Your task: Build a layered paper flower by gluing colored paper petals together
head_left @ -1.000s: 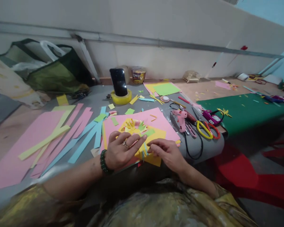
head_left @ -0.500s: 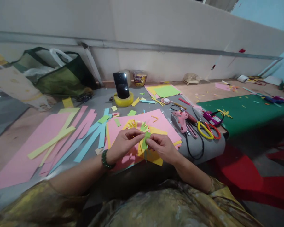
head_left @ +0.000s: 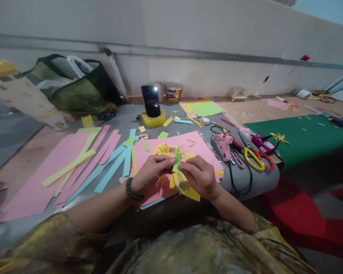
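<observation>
A small piece of green paper [head_left: 177,159], cut into a fringe along its top, is upright between my hands. My left hand [head_left: 155,171], with a dark beaded bracelet at the wrist, pinches it from the left. The closed fingertips of my right hand [head_left: 201,177] meet its lower right edge. Below lies a stack of pink paper sheets [head_left: 198,144], bearing yellow fringed paper [head_left: 163,148] and yellow sheets partly hidden by my hands. Thin blue strips [head_left: 182,182] show between the hands.
Left are pink sheets [head_left: 40,171], pale yellow strips and blue strips [head_left: 110,177]. A phone [head_left: 150,99] leans in a yellow tape roll [head_left: 153,120]. A pink glue gun [head_left: 225,144] and scissors [head_left: 254,159] lie right. A green bag [head_left: 80,91] stands behind.
The green paper has turned in my fingers so its fringed end now points up. My right hand has shifted slightly right. The whole view has swung a little left.
</observation>
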### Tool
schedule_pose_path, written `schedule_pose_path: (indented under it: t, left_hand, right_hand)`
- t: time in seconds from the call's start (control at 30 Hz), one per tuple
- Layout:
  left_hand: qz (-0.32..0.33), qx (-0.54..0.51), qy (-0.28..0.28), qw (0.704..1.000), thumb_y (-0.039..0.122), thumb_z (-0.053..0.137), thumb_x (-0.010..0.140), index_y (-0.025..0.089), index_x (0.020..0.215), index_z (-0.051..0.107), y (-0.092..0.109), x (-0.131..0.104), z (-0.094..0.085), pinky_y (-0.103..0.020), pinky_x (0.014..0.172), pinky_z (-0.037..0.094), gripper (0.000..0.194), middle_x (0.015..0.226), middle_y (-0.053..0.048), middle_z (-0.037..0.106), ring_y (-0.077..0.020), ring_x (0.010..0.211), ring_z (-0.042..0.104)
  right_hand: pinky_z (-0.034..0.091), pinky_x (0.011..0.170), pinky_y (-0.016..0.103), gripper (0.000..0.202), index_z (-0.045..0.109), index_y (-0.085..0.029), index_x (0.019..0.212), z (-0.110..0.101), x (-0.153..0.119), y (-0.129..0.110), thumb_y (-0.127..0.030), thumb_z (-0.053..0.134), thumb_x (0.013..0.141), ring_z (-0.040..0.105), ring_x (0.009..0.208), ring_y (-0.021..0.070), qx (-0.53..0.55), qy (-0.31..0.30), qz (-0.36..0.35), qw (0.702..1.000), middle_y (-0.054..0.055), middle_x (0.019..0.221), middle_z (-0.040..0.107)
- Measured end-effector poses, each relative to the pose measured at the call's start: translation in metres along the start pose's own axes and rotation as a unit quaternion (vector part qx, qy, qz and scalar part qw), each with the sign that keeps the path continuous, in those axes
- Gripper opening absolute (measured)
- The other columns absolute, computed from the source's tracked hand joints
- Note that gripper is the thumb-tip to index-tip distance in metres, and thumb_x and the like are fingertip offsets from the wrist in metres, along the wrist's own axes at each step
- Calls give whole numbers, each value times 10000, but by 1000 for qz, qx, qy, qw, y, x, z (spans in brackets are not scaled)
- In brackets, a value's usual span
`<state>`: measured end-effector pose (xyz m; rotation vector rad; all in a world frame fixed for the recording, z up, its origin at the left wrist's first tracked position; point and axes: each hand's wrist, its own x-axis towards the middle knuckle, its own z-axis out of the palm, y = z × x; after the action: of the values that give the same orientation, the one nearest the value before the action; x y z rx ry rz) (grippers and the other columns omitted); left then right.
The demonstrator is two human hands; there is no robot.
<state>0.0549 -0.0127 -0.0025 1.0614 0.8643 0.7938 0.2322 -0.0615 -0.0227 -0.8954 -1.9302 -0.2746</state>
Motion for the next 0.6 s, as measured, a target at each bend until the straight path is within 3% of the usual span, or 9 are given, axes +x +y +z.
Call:
schedule_pose_path:
  t: [0.1, 0.2, 0.27, 0.43, 0.6]
  left_hand:
    - [14, 26, -3, 1000, 491, 898, 564, 162, 654, 764, -2, -1, -2, -265, 633, 532, 366, 605, -11, 653, -131, 605, 598]
    - [75, 67, -14, 995, 480, 852, 661, 173, 645, 759, -4, -1, -4, -262, 606, 527, 321, 588, -14, 652, -135, 590, 596]
    - [118, 90, -16, 989, 478, 833, 704, 179, 640, 758, -4, -1, -4, -256, 592, 527, 315, 598, -20, 664, -135, 590, 597]
    - [186, 141, -30, 972, 488, 810, 756, 182, 674, 780, -4, -2, -5, -279, 618, 562, 319, 641, -41, 700, -154, 619, 629]
    - [214, 174, -30, 961, 465, 784, 802, 185, 689, 790, -4, -4, -6, -285, 651, 567, 301, 641, -42, 711, -161, 636, 650]
  right_hand:
    - [545, 650, 244, 132, 727, -220, 875, 2, 3, -3, -196, 619, 947, 642, 734, 141, 131, 4, 139, 982, 35, 797, 684]
    - [517, 595, 251, 165, 692, -215, 752, 3, 7, -4, -323, 701, 876, 602, 681, 138, 272, -17, 325, 906, 21, 750, 657]
    - [493, 565, 251, 254, 656, -208, 690, 3, 9, -3, -416, 756, 797, 554, 626, 124, 336, -33, 411, 847, 4, 692, 631]
    - [440, 489, 226, 411, 631, -199, 659, 6, 14, -1, -539, 854, 599, 467, 547, 90, 424, -52, 523, 738, -35, 602, 574]
    - [420, 459, 205, 448, 613, -188, 607, 7, 17, -1, -515, 900, 500, 420, 479, 54, 454, -48, 562, 690, -64, 556, 524]
